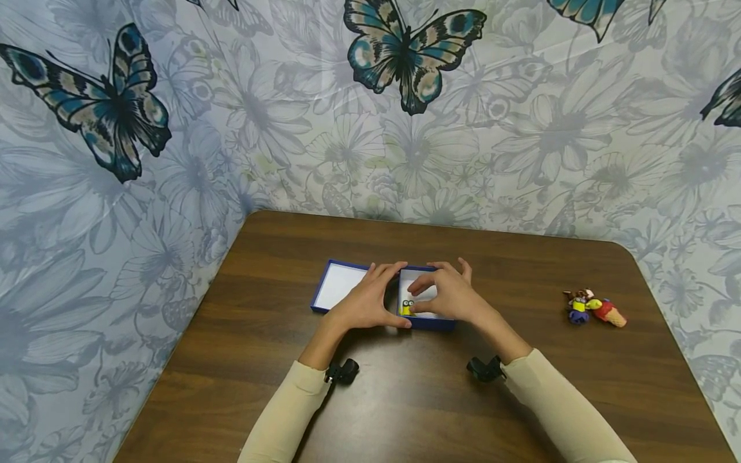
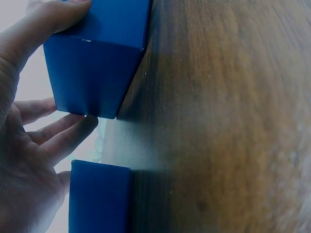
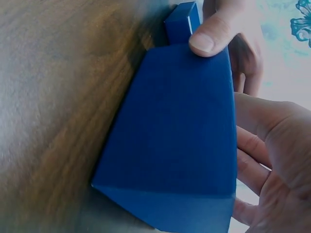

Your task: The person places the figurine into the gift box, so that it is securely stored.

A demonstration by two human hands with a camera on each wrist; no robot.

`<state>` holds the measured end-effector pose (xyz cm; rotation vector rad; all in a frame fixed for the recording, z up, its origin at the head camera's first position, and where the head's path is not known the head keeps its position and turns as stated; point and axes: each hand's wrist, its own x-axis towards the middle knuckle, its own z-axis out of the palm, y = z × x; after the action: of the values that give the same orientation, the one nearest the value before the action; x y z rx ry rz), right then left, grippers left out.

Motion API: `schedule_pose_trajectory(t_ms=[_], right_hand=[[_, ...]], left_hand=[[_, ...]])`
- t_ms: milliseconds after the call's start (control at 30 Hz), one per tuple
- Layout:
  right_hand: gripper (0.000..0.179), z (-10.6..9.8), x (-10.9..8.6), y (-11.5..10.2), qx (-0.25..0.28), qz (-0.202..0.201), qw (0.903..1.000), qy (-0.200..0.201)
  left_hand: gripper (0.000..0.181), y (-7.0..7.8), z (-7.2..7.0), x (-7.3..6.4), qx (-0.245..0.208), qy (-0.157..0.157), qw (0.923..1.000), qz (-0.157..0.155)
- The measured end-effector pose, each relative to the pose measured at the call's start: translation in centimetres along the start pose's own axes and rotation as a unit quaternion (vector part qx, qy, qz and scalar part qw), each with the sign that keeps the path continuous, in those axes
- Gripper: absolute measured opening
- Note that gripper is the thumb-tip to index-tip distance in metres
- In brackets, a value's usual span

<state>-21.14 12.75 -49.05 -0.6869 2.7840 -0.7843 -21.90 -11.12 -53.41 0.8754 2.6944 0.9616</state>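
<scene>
A blue box (image 1: 435, 325) with a white inside stands on the table. My left hand (image 1: 366, 301) grips its left end, the thumb pressed on the front wall and the fingers reaching to the back. In the right wrist view that thumb lies on the box's front wall (image 3: 175, 121). A small yellow toy figure (image 1: 407, 308) with big round eyes is inside, at the front left corner. My right hand (image 1: 454, 292) hovers over the box's opening, thumb and fingers apart over the inside, with nothing visible between them.
Left of the box lies a shallow blue-rimmed lid (image 1: 341, 286), white side up. Several small colourful toy figures (image 1: 579, 308) lie clustered at the right of the brown wooden table (image 1: 370, 411). A butterfly-patterned wall covering (image 1: 417, 161) rises behind the table.
</scene>
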Motion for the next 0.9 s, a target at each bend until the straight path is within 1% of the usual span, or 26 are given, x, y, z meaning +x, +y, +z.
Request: schedule_pose_trajectory(t_ms=[133,233,367,567,667,800,900], right_hand=[[0.033,-0.2,-0.2,0.6,0.025,-0.019,0.9994,0.012],[0.039,-0.3,-0.4,1.2,0.040,-0.038,0.9981,0.028],[0.046,-0.4,-0.8,1.9,0.057,-0.050,0.9957,0.054],[0.045,-0.8,-2.0,2.7,0.097,-0.066,0.9886,0.094],[0.044,-1.2,-2.7,2.8,0.103,-0.073,0.9854,0.113],[0.044,-1.8,-3.7,3.0,0.109,-0.073,0.9830,0.128],[0.042,-2.2,-4.5,3.5,0.115,-0.060,0.9825,0.133]], left_hand=[[0.126,0.0,0.0,-0.1,0.001,-0.001,1.0000,-0.002],[0.126,0.0,0.0,-0.1,0.003,-0.003,1.0000,-0.003],[0.127,0.0,0.1,-0.1,0.002,-0.003,1.0000,-0.008],[0.127,-0.1,0.2,-0.1,0.002,-0.003,0.9999,-0.010],[0.127,0.0,0.2,0.0,0.003,-0.006,0.9998,-0.018],[0.127,0.2,0.1,0.1,-0.002,-0.005,0.9996,-0.028],[0.127,0.2,0.1,0.1,-0.005,-0.002,0.9997,-0.025]])
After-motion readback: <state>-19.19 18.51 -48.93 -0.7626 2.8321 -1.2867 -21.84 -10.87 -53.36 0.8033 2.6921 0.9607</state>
